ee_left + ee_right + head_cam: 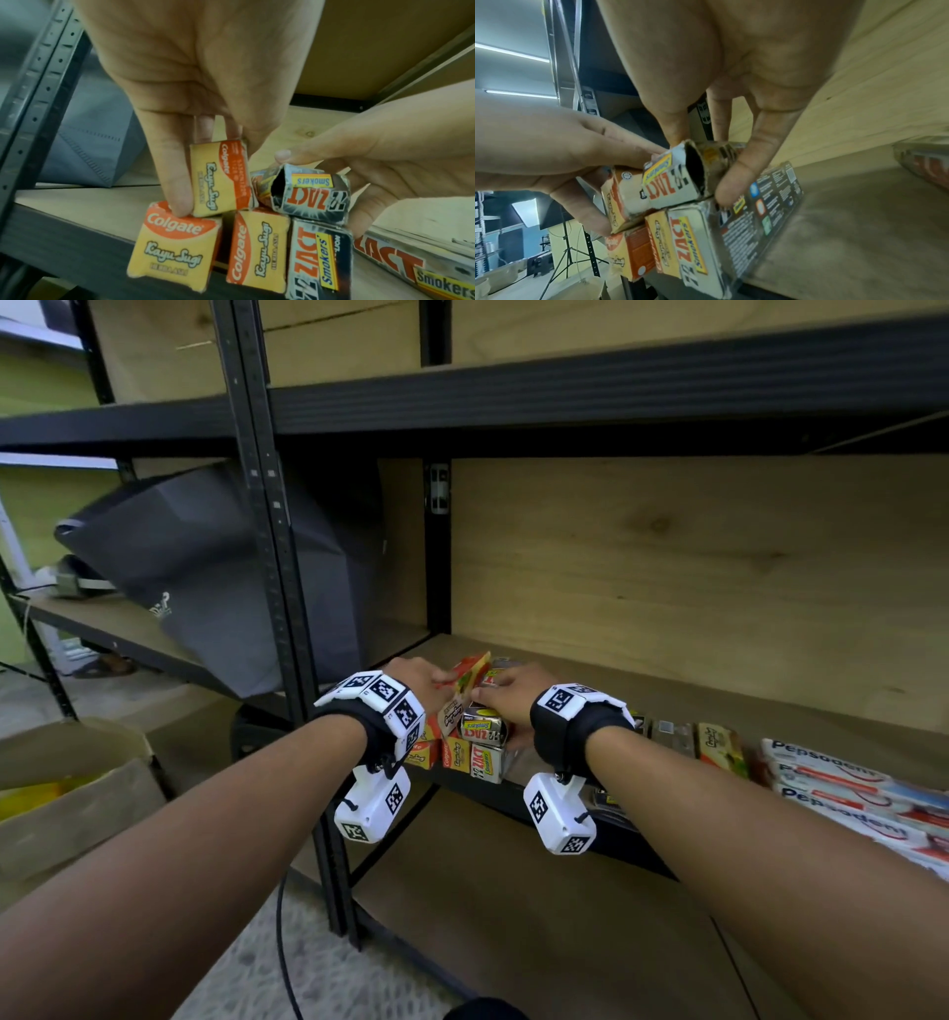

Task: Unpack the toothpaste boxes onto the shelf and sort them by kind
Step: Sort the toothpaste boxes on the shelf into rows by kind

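At the left front corner of the wooden shelf stands a small stack of toothpaste boxes. My left hand pinches an orange-and-yellow Colgate Kayu Sugi box, tilted on top of the stack. Beside it, my right hand grips a silver-black ZACT Smokers box whose end flap gapes open. Under them stand two more Colgate boxes and another ZACT box. A further ZACT box lies flat to the right.
Pepsodent boxes lie stacked at the shelf's right front, with a Colgate box beside them. A black upright post stands just left of my hands. A grey bag fills the neighbouring shelf. A cardboard carton sits low left.
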Tool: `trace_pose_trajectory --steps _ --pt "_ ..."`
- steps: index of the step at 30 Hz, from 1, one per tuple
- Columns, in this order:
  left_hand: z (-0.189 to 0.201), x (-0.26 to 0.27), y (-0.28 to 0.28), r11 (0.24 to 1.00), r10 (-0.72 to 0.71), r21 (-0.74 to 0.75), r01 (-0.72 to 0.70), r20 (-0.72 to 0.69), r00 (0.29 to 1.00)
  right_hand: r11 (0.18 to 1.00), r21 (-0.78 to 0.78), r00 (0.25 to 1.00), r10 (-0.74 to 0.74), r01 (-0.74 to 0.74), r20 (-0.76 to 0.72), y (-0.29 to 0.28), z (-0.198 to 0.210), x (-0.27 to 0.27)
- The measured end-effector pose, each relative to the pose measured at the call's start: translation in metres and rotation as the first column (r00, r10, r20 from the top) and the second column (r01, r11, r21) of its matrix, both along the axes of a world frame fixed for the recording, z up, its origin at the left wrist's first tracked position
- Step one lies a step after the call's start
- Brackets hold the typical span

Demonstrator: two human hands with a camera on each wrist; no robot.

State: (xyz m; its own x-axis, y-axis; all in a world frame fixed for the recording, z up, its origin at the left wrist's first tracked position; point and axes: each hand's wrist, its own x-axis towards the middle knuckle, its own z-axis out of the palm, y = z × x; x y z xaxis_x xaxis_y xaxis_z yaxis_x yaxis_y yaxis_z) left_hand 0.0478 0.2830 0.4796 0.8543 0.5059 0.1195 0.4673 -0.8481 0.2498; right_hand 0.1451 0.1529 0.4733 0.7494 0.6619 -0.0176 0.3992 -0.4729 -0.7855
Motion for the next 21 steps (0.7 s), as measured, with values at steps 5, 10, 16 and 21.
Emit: trace_pose_trajectory --steps 5,10,16,21 --pt "0.003 0.0 -0.014 0.998 0.024 0.051 -0.024 -0.007 1.0 0.997 -0.039 0.995 -0.058 0.061 0.081 -0.023 0.004 0.004" --pt "0.013 0.007 -0.038 0.991 0.047 0.127 -0.046 -0.008 0.999 0.99 -0.09 0.994 -0.103 0.106 0.033 -0.058 0.013 0.017" --pt "0.019 0.027 -0.075 0.987 -0.058 0.152 0.057 -0.004 0.998 0.939 -0.291 0.967 -0.12 0.184 0.223 -0.111 0.026 0.038" --pt "0.012 0.047 -0.122 0.959 -0.241 0.152 0.239 -0.009 0.971 0.909 -0.315 0.947 -0.195 0.272 0.255 -0.166 0.03 0.062"
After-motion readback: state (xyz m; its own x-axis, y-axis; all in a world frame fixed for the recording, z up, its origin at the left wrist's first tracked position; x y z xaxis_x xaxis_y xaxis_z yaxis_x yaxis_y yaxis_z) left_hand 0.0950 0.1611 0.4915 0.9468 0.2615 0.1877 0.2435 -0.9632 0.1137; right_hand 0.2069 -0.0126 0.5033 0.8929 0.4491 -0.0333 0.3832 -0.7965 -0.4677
